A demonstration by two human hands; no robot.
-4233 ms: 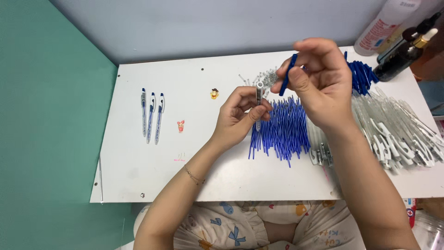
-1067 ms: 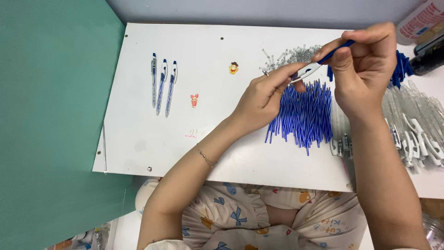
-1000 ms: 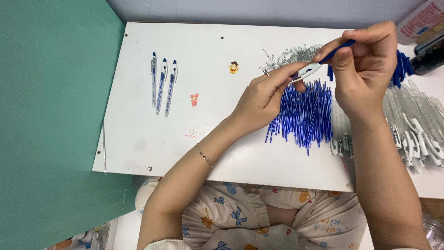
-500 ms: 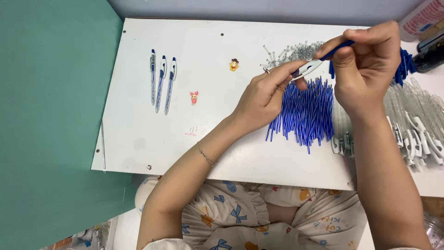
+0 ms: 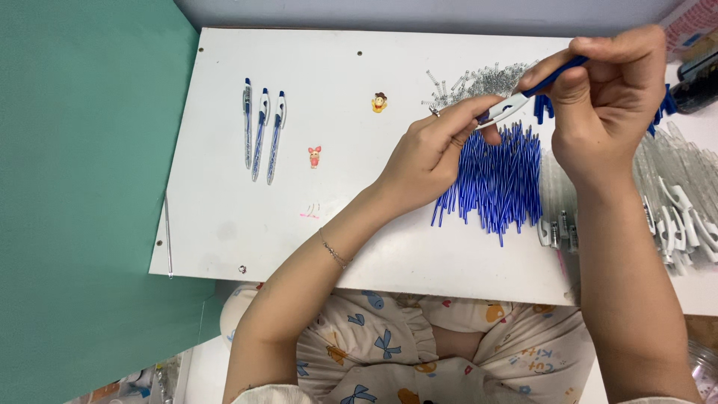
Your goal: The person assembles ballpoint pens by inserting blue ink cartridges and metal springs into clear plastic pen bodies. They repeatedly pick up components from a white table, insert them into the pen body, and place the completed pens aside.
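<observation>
Pen (image 5: 523,93): white and blue, held above the table (image 5: 224,217) in the upper right of the frame, tilted with its blue end up and to the right.

Head view, one picture:

- Left hand (image 5: 434,153): centre of the frame, fingertips pinched on the pen's lower white end. Thin bracelet (image 5: 333,251) on the wrist.
- Right hand (image 5: 606,97): upper right, thumb and forefinger pressed together on the pen's blue upper end, other fingers curled in.
- Refills (image 5: 497,179): heap of thin blue rods, right of centre on the table, directly under both hands, partly hidden by the left hand.
- Springs (image 5: 471,78): loose pile of small clear and metal parts, upper middle right, just above the refills.
- Barrels (image 5: 673,202): clear pen shells with white clips, heaped along the right edge, beside the refills.
- Finished pens (image 5: 262,131): three, side by side, upper left of the table, well apart from the hands.
- Stickers: yellow figure (image 5: 379,102) at upper centre; pink figure (image 5: 315,156) below and left of it.
- Wall (image 5: 82,202): green, fills the left side.
- Clothing (image 5: 389,348): patterned fabric at the bottom centre.
</observation>
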